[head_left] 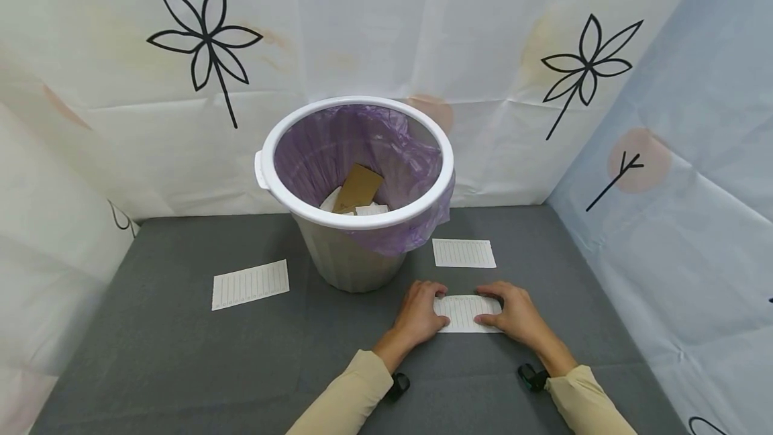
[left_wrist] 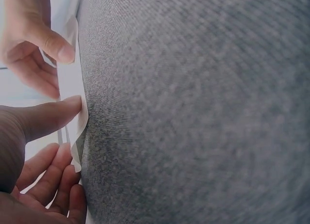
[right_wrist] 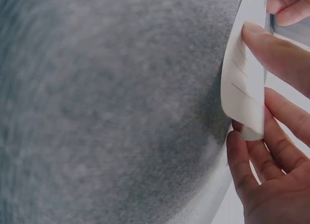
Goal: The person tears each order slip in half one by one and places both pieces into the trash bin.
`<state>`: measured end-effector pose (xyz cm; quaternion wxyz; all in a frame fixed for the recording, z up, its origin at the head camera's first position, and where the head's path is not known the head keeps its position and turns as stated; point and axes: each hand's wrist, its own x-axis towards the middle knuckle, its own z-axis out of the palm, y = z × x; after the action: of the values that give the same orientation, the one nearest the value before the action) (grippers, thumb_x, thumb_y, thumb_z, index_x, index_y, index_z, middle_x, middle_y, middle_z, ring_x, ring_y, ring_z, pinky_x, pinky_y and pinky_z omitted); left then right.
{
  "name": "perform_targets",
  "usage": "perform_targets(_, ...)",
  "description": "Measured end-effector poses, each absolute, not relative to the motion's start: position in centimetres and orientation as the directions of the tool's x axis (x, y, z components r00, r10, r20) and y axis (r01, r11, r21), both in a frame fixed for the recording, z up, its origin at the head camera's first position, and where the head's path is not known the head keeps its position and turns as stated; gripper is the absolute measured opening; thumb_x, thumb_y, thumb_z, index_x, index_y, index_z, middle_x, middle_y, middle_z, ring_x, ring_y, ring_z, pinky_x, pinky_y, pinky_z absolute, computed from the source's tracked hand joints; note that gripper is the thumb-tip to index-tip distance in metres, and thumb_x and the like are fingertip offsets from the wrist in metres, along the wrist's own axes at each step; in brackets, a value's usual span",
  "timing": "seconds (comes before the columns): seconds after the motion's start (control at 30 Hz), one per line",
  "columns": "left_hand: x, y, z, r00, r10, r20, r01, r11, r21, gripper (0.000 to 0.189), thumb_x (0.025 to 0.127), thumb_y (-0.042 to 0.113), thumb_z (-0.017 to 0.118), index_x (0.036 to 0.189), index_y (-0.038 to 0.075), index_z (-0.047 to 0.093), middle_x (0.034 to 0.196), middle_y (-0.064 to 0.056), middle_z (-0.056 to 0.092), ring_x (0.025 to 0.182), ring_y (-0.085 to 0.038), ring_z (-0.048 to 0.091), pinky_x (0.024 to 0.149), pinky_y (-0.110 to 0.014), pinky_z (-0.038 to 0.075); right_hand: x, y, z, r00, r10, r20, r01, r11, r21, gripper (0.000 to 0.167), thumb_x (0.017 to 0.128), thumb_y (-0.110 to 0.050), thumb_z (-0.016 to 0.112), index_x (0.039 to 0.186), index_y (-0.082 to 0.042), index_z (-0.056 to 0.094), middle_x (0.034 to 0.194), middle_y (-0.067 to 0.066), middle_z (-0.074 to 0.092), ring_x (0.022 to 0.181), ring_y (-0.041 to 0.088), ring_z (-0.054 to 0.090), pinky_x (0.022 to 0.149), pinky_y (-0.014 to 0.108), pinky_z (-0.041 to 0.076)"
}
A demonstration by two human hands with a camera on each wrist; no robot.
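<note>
Right of the bin [head_left: 353,264] and nearer the person, a white paper sheet [head_left: 464,314] with thin ruled lines sits low over the desk [head_left: 181,368], its ends bent — the left hand [head_left: 421,313] pinches one, the right hand [head_left: 511,314] the other. Another sheet [head_left: 464,254] lies just right of the bin, a third [head_left: 250,284] to its left; inside, a purple bag [head_left: 314,153] holds brown card [head_left: 362,186].

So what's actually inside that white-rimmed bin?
Inside the bin is a purple plastic liner, holding a flat brown piece and some white pieces. Anything beneath those pieces is covered, and the bin's front wall hides the bottom.
</note>
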<state>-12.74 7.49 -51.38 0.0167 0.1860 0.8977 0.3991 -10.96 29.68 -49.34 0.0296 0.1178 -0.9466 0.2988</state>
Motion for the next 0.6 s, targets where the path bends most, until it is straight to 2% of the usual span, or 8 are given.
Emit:
perform_targets(0.27,-12.72,7.41,-51.4,-0.921,0.359,0.149,0.35,0.6,0.719,0.043,0.068,0.008,0.09,0.108,0.006,0.074,0.094,0.0,0.068,0.096,-0.018,0.058,0.088,-0.032,0.046,-11.02,29.35,-49.19,-0.976,-0.183,0.117,-0.216,0.777,-0.592,0.033,0.072,-0.01,0.093,0.099,-0.005,0.076,0.092,0.0,0.068,0.085,0.019,0.065,0.076,0.038,0.053)
perform_targets(0.47,-12.74,7.36,-51.61,-0.917,0.361,0.171,0.36,0.559,0.747,0.044,0.066,0.005,0.088,0.108,0.005,0.074,0.092,0.0,0.066,0.093,-0.017,0.058,0.085,-0.031,0.046,-11.02,29.19,-49.14,-0.979,-0.158,0.127,-0.202,0.724,-0.66,0.014,0.081,-0.002,0.084,0.089,-0.007,0.073,0.088,0.0,0.07,0.081,0.016,0.062,0.071,0.034,0.05)
perform_targets(0.6,-12.89,7.27,-51.96,-0.92,0.349,0.179,0.343,0.496,0.798,0.038,0.071,0.002,0.085,0.107,0.002,0.073,0.093,-0.004,0.067,0.091,-0.018,0.06,0.083,-0.03,0.048,-11.18,29.33,-49.17,-0.981,-0.16,0.105,-0.185,0.651,-0.736,0.008,0.086,-0.001,0.079,0.088,-0.005,0.073,0.085,0.001,0.071,0.077,0.011,0.058,0.067,0.028,0.045)
